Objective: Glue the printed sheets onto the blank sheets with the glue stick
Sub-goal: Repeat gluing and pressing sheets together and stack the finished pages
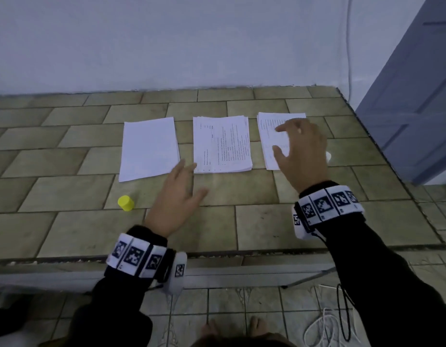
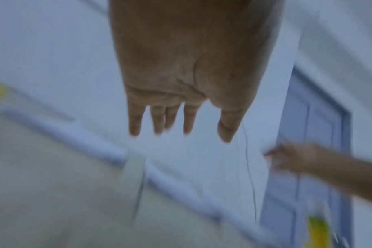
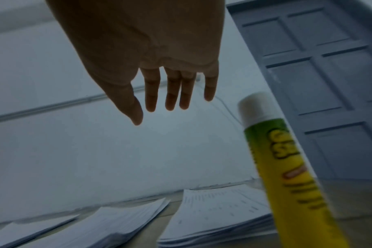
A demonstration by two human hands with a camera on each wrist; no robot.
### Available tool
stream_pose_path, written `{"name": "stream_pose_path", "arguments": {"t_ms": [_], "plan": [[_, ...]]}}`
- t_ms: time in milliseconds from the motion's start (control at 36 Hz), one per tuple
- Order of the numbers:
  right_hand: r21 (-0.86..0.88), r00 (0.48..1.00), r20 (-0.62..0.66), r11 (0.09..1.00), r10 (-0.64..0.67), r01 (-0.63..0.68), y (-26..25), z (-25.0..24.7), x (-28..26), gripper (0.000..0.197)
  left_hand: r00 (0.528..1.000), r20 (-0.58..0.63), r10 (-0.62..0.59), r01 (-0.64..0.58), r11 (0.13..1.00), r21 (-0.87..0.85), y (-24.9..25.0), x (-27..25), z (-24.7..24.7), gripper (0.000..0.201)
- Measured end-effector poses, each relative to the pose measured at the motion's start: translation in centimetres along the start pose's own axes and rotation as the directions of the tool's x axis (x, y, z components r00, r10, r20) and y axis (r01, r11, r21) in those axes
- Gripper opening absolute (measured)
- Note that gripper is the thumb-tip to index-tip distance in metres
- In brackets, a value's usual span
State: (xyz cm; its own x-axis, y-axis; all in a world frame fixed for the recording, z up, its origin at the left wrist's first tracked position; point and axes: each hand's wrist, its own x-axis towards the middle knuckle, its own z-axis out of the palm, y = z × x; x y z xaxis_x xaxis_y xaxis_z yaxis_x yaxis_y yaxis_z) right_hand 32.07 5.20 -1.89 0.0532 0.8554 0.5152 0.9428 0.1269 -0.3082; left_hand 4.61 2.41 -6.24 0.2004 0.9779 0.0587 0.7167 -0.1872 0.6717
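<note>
The glue stick (image 3: 287, 167) stands upright just right of the right paper pile (image 1: 269, 136) — nearest the right hand (image 1: 300, 151). Both that hand and the left hand (image 1: 178, 196) have loose, spread fingers and hold nothing.

A tile-patterned worktop (image 1: 254, 221) stands against a pale wall (image 1: 166, 41), a blue-grey panelled door (image 1: 417, 108) at three o'clock, white cables (image 1: 324, 329) coiled on the tiled floor (image 1: 242, 306) at five o'clock.

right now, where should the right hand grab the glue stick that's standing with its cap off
Around the yellow-green barrel of the glue stick, from the side, below its white top. It stands upright right of the right-hand printed stack, beside the open right hand, so a sideways wrap likely keeps fingers off the glue.
</note>
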Motion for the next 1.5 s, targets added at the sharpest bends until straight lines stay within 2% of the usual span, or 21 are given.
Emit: {"name": "stream_pose_path", "arguments": {"t_ms": [111, 222, 333, 417, 528, 611, 778, 889, 1028, 1083, 1222, 1305, 1361, 1444, 1500], "plan": [[0.060, 0.982, -0.045, 0.982, 0.184, -0.181, 2.1, -0.7, -0.8, 0.058, 0.997, -0.071, -0.031, 0.035, 0.998, 0.053, 1.9, 2.0, -3.9, 0.055], [0.187, 0.928, 0.003, 0.911, 0.373, -0.367, 3.8, -1.0, -1.7, 0.074, 0.991, -0.078, -0.110, 0.122, 0.979, 0.163, 0.2, 5.3, -6.3, 0.074], [0.198, 0.863, 0.087, 0.840, 0.498, -0.505, 4.9, -0.5, -2.3, 0.072, 0.942, -0.062, -0.331, 0.330, 0.868, 0.371, -3.3, 8.9, -6.3, 0.069], [0.278, 0.813, 0.163, 0.765, 0.558, -0.581, 5.3, -0.2, -2.5, 0.073, 0.886, -0.035, -0.463, 0.423, 0.774, 0.471, -5.1, 10.3, -5.0, 0.077], [0.278, 0.777, 0.221, 0.725, 0.590, -0.630, 5.4, -0.1, -2.7, 0.071, 0.842, -0.053, -0.536, 0.482, 0.707, 0.517, -5.9, 10.7, -3.4, 0.084], [0.265, 0.773, 0.240, 0.727, 0.587, -0.634, 5.7, 0.2, -2.8, 0.062, 0.838, -0.054, -0.543, 0.486, 0.698, 0.527, -6.3, 10.6, -2.9, 0.081], [0.193, 0.761, 0.280, 0.742, 0.586, -0.642, 6.4, 0.7, -2.9, 0.046, 0.848, -0.058, -0.527, 0.457, 0.671, 0.584, -6.2, 10.4, -3.0, 0.071], [0.176, 0.754, 0.301, 0.743, 0.584, -0.645, 6.5, 0.9, -2.9, 0.045, 0.871, -0.064, -0.487, 0.435, 0.703, 0.562, -7.3, 10.6, -3.5, 0.063], [0.179, 0.741, 0.326, 0.731, 0.587, -0.658, 6.5, 1.1, -2.9, 0.044, 0.871, -0.074, -0.485, 0.460, 0.755, 0.466, -7.8, 10.6, -4.2, 0.069], [0.179, 0.740, 0.330, 0.731, 0.586, -0.659, 6.5, 1.1, -2.9, 0.043, 0.877, -0.121, -0.464, 0.471, 0.787, 0.397, -7.6, 10.4, -4.6, 0.068], [0.153, 0.742, 0.343, 0.745, 0.576, -0.649, 6.6, 0.9, -2.9, 0.043, 0.867, -0.333, -0.370, 0.468, 0.833, 0.293, -5.4, 9.4, -5.6, 0.059], [0.131, 0.730, 0.369, 0.745, 0.575, -0.653, 6.6, 0.8, -3.0, 0.046, 0.878, -0.402, -0.260, 0.360, 0.912, 0.197, -4.5, 9.1, -5.7, 0.053], [0.118, 0.724, 0.381, 0.746, 0.575, -0.655, 6.6, 0.7, -3.0, 0.048, 0.896, -0.408, -0.173, 0.232, 0.968, 0.099, -3.5, 8.5, -5.7, 0.055], [0.114, 0.731, 0.387, 0.757, 0.562, -0.643, 6.6, 0.7, -3.0, 0.044, 0.937, -0.349, -0.038, 0.042, 0.999, 0.004, -1.2, 6.9, -5.0, 0.053], [0.107, 0.731, 0.392, 0.762, 0.558, -0.639, 6.7, 0.5, -3.0, 0.044, 0.965, -0.252, 0.073, -0.073, 0.997, 0.011, 0.0, 5.6, -4.2, 0.053]]}}
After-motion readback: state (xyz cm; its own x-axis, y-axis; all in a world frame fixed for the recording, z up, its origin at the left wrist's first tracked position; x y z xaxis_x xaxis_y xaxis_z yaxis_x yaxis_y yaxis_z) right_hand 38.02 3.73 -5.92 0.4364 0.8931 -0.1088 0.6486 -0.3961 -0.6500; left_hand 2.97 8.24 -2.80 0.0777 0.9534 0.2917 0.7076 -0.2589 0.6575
